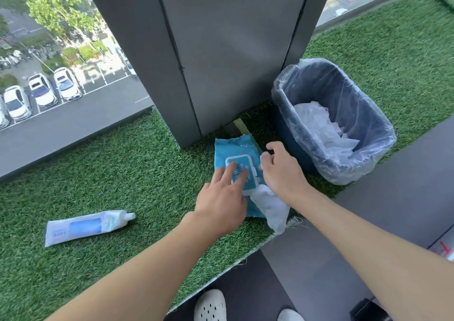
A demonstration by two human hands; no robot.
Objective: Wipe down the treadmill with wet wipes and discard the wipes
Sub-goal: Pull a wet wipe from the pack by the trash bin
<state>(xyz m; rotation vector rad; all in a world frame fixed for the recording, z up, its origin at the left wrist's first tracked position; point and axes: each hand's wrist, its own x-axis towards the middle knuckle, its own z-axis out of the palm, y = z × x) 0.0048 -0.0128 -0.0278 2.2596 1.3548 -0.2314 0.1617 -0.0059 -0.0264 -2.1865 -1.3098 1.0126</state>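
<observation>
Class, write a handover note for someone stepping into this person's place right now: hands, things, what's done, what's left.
The left hand presses straight fingers on the lid of the teal wipes pack, which lies on the artificial grass by the pillar.
The right hand grips a white wipe beside the pack.
The lined bin stands right of the pack, with crumpled white sheets inside.
Done: one wipe in hand; some sheets seemingly discarded.
Left: the wiping, then drop the wipe in the bin.
</observation>
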